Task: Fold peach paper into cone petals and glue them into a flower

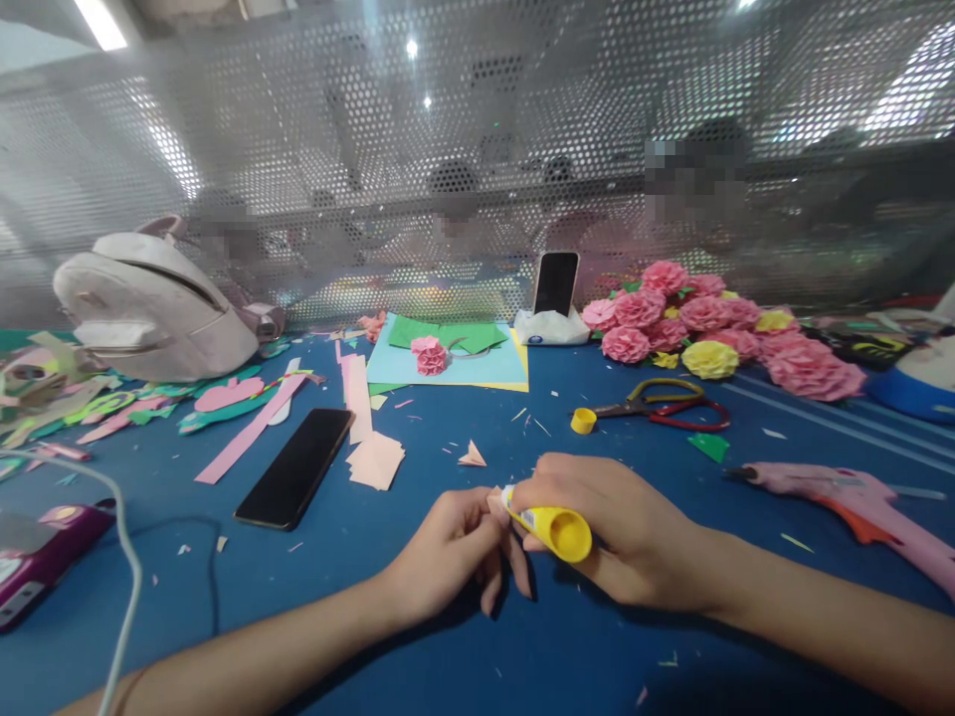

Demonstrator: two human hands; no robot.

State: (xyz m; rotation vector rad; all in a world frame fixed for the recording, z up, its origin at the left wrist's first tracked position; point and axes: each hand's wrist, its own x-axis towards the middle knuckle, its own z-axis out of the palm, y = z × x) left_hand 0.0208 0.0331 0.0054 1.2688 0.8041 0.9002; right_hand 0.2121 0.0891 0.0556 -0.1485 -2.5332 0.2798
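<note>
My right hand is closed around a yellow glue stick, tilted with its tip toward my left hand. My left hand pinches a small piece of pale pink paper between thumb and forefinger, and the glue stick's tip meets it there. The fingers partly hide the paper. Just beyond lies a small folded pink paper piece. The yellow glue cap rests on the table beside scissors with yellow and red handles. A stack of pale pink paper pieces lies to the left.
A black phone and pink strips lie left, near a white backpack. Pink and yellow paper flowers are heaped at the back right. A pink glue gun lies right. One pink flower rests on coloured sheets before a perforated metal screen.
</note>
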